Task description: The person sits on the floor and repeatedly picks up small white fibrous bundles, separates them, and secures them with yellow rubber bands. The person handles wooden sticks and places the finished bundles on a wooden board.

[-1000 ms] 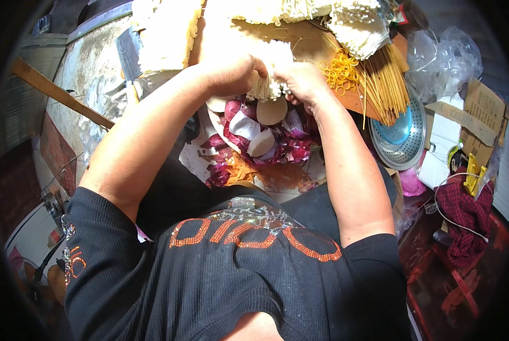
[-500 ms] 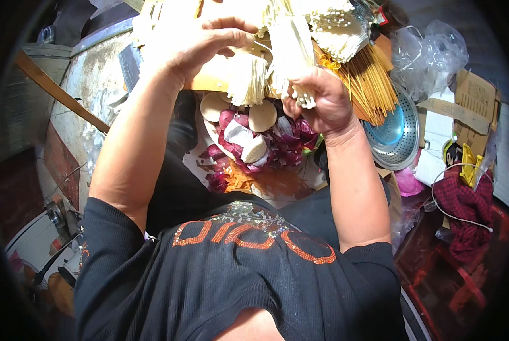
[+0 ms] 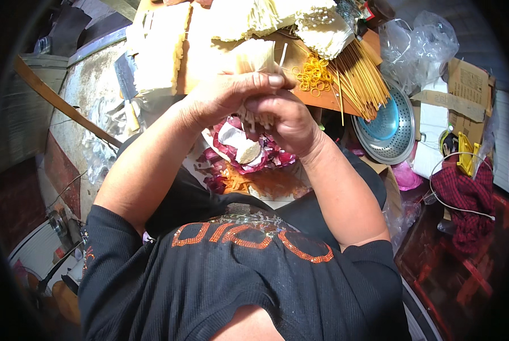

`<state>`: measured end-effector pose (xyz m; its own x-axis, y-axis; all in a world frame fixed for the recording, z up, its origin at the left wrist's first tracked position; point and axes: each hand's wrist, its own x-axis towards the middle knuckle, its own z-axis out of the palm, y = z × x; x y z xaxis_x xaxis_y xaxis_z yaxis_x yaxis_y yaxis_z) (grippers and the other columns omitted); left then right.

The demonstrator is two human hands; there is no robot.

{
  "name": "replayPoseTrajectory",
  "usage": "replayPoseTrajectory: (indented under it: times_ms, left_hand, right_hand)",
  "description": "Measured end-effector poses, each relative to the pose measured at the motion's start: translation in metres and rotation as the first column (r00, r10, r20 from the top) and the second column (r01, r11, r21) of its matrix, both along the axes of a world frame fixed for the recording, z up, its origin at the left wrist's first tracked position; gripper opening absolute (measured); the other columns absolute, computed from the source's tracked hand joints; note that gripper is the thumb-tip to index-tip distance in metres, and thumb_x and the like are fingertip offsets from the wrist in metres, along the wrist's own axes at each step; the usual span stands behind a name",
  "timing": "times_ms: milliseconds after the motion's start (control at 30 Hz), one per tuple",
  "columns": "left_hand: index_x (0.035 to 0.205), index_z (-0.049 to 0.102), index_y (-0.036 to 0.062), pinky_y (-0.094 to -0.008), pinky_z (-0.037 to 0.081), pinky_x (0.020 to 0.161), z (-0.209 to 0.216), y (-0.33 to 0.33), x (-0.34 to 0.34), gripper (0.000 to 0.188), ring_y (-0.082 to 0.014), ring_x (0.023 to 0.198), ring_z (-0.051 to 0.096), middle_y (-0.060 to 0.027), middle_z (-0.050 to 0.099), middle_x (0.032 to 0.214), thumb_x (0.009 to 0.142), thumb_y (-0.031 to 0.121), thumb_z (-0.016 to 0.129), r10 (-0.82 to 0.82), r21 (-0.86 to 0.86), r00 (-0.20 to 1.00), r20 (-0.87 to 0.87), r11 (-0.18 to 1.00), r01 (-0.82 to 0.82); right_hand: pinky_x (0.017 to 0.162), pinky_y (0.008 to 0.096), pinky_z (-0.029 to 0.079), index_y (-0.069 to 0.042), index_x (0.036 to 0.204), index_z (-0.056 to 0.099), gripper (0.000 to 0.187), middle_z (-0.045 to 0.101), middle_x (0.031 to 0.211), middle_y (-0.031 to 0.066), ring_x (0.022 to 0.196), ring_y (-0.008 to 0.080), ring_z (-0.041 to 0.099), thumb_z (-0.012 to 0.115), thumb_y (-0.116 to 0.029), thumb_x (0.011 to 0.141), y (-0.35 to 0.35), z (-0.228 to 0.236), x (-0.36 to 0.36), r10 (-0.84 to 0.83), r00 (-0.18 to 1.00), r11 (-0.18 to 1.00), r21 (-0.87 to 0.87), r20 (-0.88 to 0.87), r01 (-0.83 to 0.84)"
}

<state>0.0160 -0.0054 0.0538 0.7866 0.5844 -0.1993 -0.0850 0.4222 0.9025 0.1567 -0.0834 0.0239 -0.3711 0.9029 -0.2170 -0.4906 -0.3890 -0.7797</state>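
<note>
Both hands are closed together on one bundle of enoki mushrooms, thin and white, held above the near edge of a wooden board. My left hand wraps its upper part from the left, thumb laid across. From the right, my right hand grips lower down, its thumb against the stems. Mushroom ends stick out beneath the fingers. A loose pile of yellow rubber bands lies just right of the hands. Bamboo skewers fan out beside them. More enoki mushrooms lie at the far side of the board.
A cleaver lies at the left by a pale slab. Purple onion peels and orange scraps are heaped below the hands. On the right are a metal colander, a clear plastic bag and a cardboard box.
My hands have come together on one bundle; my left hand has moved right and down from open air. The rubber bands now show more fully.
</note>
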Motion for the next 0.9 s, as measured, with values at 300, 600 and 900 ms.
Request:
replayPoseTrajectory:
  times_ms: [300,600,900]
  left_hand:
    - [0.099,0.063,-0.0022,-0.0295,0.054,0.068,-0.011,0.029,-0.001,0.018,-0.0185,0.077,0.065,-0.0105,0.067,0.087,0.087,0.011,0.064,0.212,0.115,0.921,-0.328,0.976,-0.184]
    - [0.105,0.060,-0.0018,-0.0263,0.051,0.058,-0.013,0.010,0.002,0.025,-0.0134,0.064,0.062,-0.0075,0.064,0.081,0.084,0.010,0.065,-0.110,-0.090,0.975,-0.195,0.991,0.094]
    - [0.109,0.060,0.0026,-0.0239,0.049,0.058,0.002,0.012,0.007,0.030,-0.0097,0.067,0.060,-0.0041,0.064,0.080,0.084,0.017,0.071,-0.255,0.039,0.920,-0.297,0.960,0.278]
  right_hand:
    - [0.068,0.0252,0.050,0.003,0.115,0.059,0.044,0.065,0.094,0.0083,0.076,0.0126,0.061,0.065,-0.029,0.086,0.020,0.016,0.023,-0.148,0.723,0.982,0.013,0.674,0.189]
    - [0.072,0.0251,0.053,0.004,0.109,0.061,0.032,0.067,0.093,0.0080,0.081,0.0119,0.063,0.071,-0.012,0.082,0.020,0.030,0.023,-0.299,0.831,0.954,0.160,0.469,0.253]
    - [0.067,0.0252,0.053,0.003,0.101,0.064,0.027,0.067,0.083,0.0066,0.073,0.0100,0.062,0.065,-0.008,0.076,0.018,0.035,0.031,-0.293,0.746,0.956,0.176,0.599,0.234]
